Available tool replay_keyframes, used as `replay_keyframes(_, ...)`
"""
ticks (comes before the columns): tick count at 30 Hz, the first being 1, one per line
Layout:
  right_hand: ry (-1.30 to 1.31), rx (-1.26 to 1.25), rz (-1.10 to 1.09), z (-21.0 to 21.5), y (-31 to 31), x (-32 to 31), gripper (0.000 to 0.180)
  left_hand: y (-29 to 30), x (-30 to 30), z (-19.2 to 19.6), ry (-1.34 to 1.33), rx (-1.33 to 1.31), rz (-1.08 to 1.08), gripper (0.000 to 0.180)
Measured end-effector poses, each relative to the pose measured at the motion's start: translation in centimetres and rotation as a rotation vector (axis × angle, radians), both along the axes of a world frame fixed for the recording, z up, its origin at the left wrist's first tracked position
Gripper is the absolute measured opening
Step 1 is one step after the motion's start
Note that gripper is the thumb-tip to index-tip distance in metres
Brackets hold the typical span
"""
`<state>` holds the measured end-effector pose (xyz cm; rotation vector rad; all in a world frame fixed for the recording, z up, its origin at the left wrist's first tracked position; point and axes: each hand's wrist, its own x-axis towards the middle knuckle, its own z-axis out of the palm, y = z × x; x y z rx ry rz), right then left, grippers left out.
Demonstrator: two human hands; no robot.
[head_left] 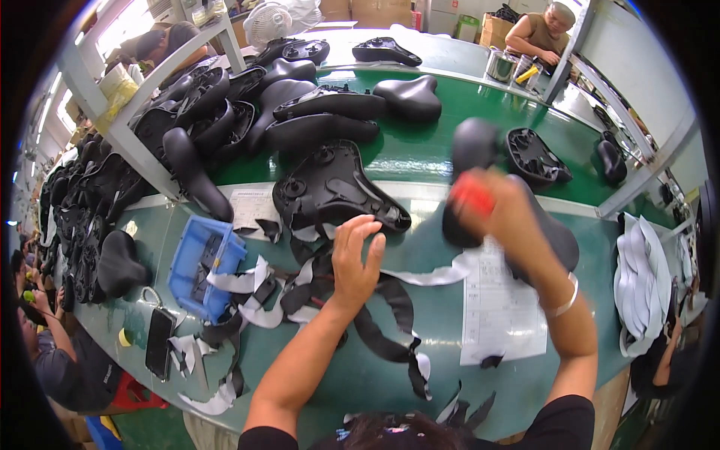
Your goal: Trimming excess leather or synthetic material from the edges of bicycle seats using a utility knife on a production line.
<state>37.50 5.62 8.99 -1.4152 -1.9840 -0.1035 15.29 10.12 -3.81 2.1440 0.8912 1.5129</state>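
A black bicycle saddle (330,191) lies upside down on the bench in front of me, its ribbed underside showing. My left hand (357,259) is at its near edge, fingers stretched and thumb apart; whether it touches the saddle, I cannot tell. To the right, my right hand (499,206) is closed around a red object (472,193), smeared by motion, its kind unclear. Behind and below that hand are more black saddles (551,232), partly hidden by the arm. Black and white trimmed strips (390,300) lie tangled below my left hand.
On the left stand a blue bin (206,262) of scraps and a phone (160,341). Saddles pile up (217,105) at the far left, beside a metal post (142,154). A printed sheet (502,315) lies at right, with white curved pieces (641,285) beyond. Other people sit around.
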Motion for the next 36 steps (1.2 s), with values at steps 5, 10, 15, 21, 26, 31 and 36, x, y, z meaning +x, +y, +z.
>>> replay_keyframes(5,-0.295,-0.423,0.411,-3.6,-13.4,-9.4,0.028,-2.0,-2.1,2.6,-0.492,-1.535,-0.751,0.053)
replay_keyframes(10,0.208,-0.366,0.19,-3.4,-18.1,-9.7,0.034,-4.9,-7.5,2.1,-0.211,-1.429,-0.73,0.071)
replay_keyframes(15,0.732,-0.233,-0.574,-8.3,-21.4,-8.2,0.037,-9.7,-7.3,2.9,-0.011,-1.382,-0.55,0.078)
replay_keyframes(21,0.675,-0.424,-0.23,-8.2,-22.5,-9.2,0.038,-11.3,-9.6,4.2,-0.229,-1.401,-0.425,0.055)
replay_keyframes(26,-0.031,-0.284,0.097,-6.9,-21.0,-8.1,0.055,-10.3,-12.9,7.7,-0.307,-1.287,-0.433,0.052)
replay_keyframes(31,-0.404,-0.299,0.137,-5.8,-18.8,-8.5,0.069,-9.6,-13.0,8.6,-0.124,-1.239,-0.339,0.048)
replay_keyframes(36,-0.185,-0.564,-0.021,-9.2,-25.2,-12.2,0.072,-11.2,-14.6,6.2,-0.254,-1.221,-0.258,0.048)
